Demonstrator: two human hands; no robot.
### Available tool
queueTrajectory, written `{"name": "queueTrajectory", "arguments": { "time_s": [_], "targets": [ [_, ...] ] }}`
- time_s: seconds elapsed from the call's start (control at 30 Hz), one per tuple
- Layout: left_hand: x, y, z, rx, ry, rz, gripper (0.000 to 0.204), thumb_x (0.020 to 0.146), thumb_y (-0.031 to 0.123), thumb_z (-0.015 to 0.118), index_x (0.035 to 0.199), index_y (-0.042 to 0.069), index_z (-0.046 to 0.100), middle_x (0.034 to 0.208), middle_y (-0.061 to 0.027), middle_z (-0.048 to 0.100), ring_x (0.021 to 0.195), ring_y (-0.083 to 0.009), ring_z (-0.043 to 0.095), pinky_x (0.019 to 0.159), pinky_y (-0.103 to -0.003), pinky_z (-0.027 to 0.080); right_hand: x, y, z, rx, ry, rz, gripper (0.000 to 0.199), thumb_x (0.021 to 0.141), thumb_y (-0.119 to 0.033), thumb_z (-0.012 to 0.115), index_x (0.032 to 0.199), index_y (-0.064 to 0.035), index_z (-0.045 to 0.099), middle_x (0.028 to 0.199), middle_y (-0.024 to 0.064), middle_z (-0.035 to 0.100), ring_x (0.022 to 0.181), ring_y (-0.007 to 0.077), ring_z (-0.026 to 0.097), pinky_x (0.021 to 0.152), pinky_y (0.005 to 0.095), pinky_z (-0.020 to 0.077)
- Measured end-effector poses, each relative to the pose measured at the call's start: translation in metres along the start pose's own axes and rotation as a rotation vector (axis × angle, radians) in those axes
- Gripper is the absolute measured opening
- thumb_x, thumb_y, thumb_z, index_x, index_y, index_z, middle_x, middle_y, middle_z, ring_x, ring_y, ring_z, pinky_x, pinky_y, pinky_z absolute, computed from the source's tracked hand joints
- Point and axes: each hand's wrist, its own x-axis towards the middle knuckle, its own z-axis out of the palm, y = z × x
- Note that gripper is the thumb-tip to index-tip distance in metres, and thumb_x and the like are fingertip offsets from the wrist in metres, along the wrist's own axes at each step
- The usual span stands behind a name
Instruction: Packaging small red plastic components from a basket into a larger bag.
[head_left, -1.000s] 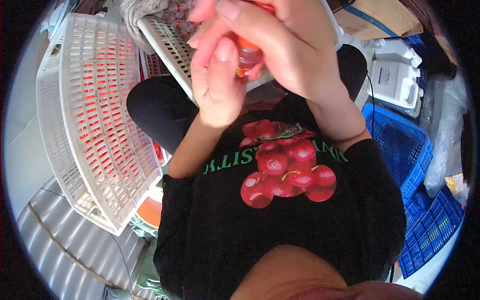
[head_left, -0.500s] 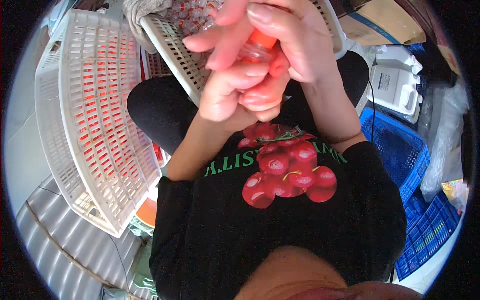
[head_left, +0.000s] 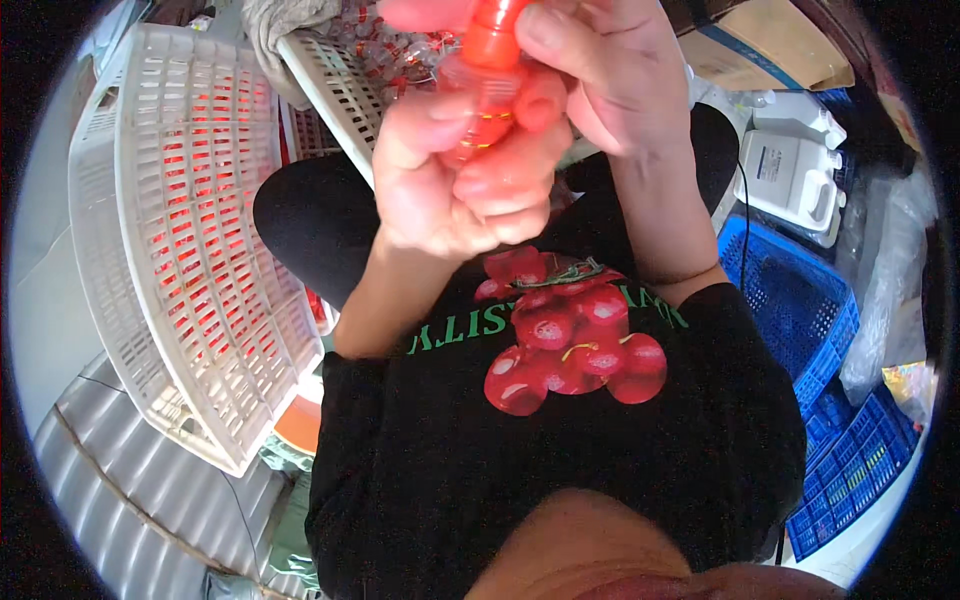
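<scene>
At the top centre, the left hand (head_left: 450, 180) wraps tightly around a small clear bottle (head_left: 480, 100) to steady it while the right hand (head_left: 610, 70) pinches its orange cap (head_left: 492, 35).

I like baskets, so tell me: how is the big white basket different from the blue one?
The white basket is on the person's left, the blue crate on their right. The white basket stands tipped on its side, with red things showing through its slots; the blue crate sits low, and its contents cannot be made out. Both are plastic with lattice walls.
</scene>
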Motion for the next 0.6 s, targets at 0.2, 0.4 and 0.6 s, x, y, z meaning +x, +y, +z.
{"name": "queueTrajectory", "arguments": {
  "time_s": [0.2,0.4,0.6],
  "targets": [
    [0.024,-0.021,0.006,0.983,0.421,0.579,0.031,0.069,0.018,0.065,0.087,-0.004,0.053,0.065,-0.0163,0.060,0.057,-0.0319,0.060,0.053,-0.036,0.048,0.005,0.025,-0.022,-0.923,0.066,-0.459,0.021,0.087,-0.006,0.051,0.105,0.0031,0.058,0.103,0.0134,0.062,0.093,0.0182,0.061,0.080,0.0269,0.0459],
    [-0.011,0.008,-0.037,1.308,0.585,0.458,0.025,0.067,0.020,0.067,0.078,0.000,0.057,0.069,-0.0196,0.060,0.062,-0.0358,0.061,0.056,-0.041,0.049,-0.013,0.055,-0.006,-0.578,0.263,-0.070,0.029,0.088,-0.007,0.052,0.116,0.0009,0.051,0.101,0.0105,0.063,0.092,0.0107,0.057,0.074,0.0224,0.0467],
    [-0.145,0.214,-0.193,1.923,1.351,0.095,0.035,0.074,0.036,0.065,0.088,0.004,0.065,0.079,-0.0110,0.066,0.072,-0.0250,0.064,0.066,-0.037,0.049,-0.018,0.067,0.001,-0.468,0.095,0.129,0.031,0.088,-0.007,0.052,0.118,-0.0016,0.051,0.104,0.0087,0.063,0.090,0.0098,0.058,0.076,0.0219,0.0456]
  ]
}}
